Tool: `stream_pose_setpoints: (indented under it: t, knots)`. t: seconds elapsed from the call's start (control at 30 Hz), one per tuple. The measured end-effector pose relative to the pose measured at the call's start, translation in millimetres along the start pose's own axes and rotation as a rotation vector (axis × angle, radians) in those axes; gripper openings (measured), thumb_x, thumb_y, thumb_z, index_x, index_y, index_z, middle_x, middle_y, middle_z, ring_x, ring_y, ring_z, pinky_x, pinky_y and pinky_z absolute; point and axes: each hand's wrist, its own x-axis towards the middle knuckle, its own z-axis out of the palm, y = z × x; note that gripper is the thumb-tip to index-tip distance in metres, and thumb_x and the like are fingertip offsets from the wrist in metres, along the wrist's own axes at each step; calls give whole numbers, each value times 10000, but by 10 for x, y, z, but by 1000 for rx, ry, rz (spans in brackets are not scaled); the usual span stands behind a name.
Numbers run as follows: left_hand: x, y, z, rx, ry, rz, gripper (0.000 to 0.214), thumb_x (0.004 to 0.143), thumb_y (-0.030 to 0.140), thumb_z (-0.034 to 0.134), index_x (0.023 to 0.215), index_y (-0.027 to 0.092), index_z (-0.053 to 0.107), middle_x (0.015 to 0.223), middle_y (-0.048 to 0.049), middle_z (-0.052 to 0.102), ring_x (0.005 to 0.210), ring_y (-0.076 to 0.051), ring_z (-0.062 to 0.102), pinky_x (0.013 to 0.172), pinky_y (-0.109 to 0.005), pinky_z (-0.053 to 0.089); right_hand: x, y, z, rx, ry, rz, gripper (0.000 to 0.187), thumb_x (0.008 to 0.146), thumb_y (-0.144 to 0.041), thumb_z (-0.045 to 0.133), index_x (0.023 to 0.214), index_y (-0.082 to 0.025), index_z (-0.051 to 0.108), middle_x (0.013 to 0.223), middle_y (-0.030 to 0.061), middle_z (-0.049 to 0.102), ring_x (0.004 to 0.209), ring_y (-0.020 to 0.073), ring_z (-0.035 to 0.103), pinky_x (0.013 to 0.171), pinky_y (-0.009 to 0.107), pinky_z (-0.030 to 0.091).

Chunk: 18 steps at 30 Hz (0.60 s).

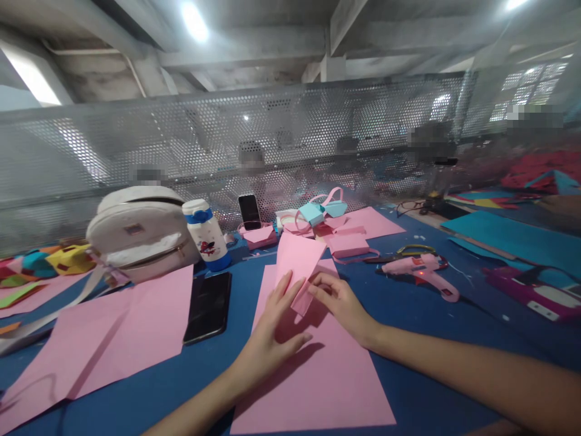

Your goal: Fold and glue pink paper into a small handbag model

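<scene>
A folded piece of pink paper (297, 254) stands tilted above a large flat pink sheet (313, 381) in the middle of the table. My left hand (276, 327) lies against its left side with fingers stretched out and the thumb apart. On the other side, my right hand (340, 300) pinches the folded flap at the paper's right edge between thumb and fingers. Behind the paper sit a small pink paper box (348, 245) and a light blue paper piece (312, 213) with pink strips.
Right of my hands lie a pink glue gun (422, 269) and scissors (411, 249). A black phone (209, 306), a water bottle (206, 236), a white backpack (140, 233) and pink sheets (149, 315) are on the left. A perforated metal screen (290, 133) closes off the back.
</scene>
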Motion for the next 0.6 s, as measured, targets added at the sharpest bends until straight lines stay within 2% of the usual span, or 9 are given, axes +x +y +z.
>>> stream_pose_setpoints:
  t: [0.6]
  knots:
    - [-7, -15, 0, -2, -13, 0, 732, 881, 337, 670, 1495, 451, 289, 1655, 33, 91, 1508, -308, 120, 1190, -546, 218, -4, 18, 0, 6, 0, 15, 234, 890, -420, 629, 858, -191, 663, 840, 12, 660, 806, 174, 603, 768, 294, 470]
